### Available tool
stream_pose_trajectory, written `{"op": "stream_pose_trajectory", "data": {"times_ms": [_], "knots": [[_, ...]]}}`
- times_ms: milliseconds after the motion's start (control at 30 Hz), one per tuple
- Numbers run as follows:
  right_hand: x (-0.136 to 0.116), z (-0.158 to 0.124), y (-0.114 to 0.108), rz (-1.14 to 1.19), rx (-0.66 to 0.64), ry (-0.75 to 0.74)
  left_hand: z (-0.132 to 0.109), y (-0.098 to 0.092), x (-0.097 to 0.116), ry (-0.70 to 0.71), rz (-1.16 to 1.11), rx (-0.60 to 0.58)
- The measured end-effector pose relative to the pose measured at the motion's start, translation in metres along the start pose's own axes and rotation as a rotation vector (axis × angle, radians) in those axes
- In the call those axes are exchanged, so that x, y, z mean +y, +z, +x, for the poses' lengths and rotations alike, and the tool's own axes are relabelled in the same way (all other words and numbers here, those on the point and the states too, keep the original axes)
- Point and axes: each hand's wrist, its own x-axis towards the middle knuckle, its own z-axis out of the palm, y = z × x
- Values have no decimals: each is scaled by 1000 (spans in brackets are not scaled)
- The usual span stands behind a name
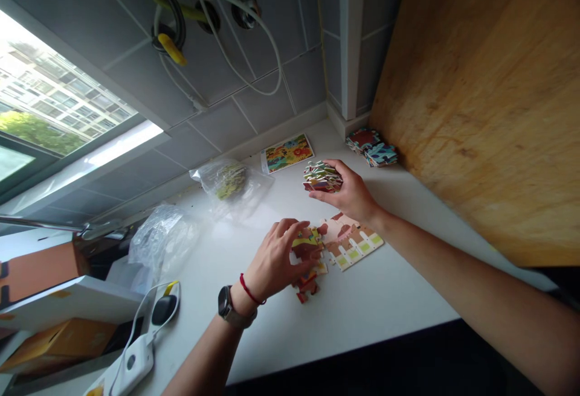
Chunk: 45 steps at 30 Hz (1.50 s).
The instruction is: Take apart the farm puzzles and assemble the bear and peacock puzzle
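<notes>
My right hand (351, 194) grips a thick stack of jigsaw puzzle pieces (321, 177) between thumb and fingers, raised over the white tabletop. Lower and to the left, my left hand (276, 257) has its fingers and thumb curved around a small group of loose puzzle pieces (307, 240), partly hidden by the hand. Reddish-brown pieces (308, 288) stick out below the left thumb. Beside them lies a joined puzzle section (356, 242) with a white fence and pink and brown shapes.
Another pile of puzzle pieces (374, 147) sits by the wooden panel (475, 100). A picture card (288, 153) and a clear bag with greenish pieces (232, 182) lie near the wall. On the left are crumpled plastic (158, 236), boxes (58, 335) and a power strip (131, 363).
</notes>
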Motion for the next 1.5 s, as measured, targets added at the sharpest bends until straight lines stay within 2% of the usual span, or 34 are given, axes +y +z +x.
{"op": "stream_pose_trajectory", "data": {"times_ms": [167, 267, 367, 533, 700, 833, 933, 1000, 1100, 1267, 1500], "knots": [[-4, 0, 0, 6, -13, 2, -14, -6, 10, 14, 46, -24], [-5, -1, 0, 6, -16, 5, -34, -6, 21, -99, 111, 10], [-5, -1, -1, 1, -20, 4, -54, 3, 28, -186, 139, 29], [-1, -1, 0, -9, -26, 6, -66, 16, 26, -159, 75, 69], [1, -1, 0, -41, -7, 1, -67, 10, 22, -93, 32, 111], [1, -1, 1, -10, -13, 4, -55, 6, 14, -61, -56, 174], [0, -1, 1, -14, -15, -2, -33, 7, 4, -33, -138, 239], [0, -1, 0, -21, -11, -7, -18, 8, -3, -42, -175, 240], [-1, 0, 0, -21, -6, -4, -1, 8, -9, -96, -131, 163], [-3, 0, 0, 7, -12, -1, 11, 2, -12, -149, -109, 8], [-4, -1, 0, 36, -38, 13, 30, -10, -4, -265, -121, -151]]}}
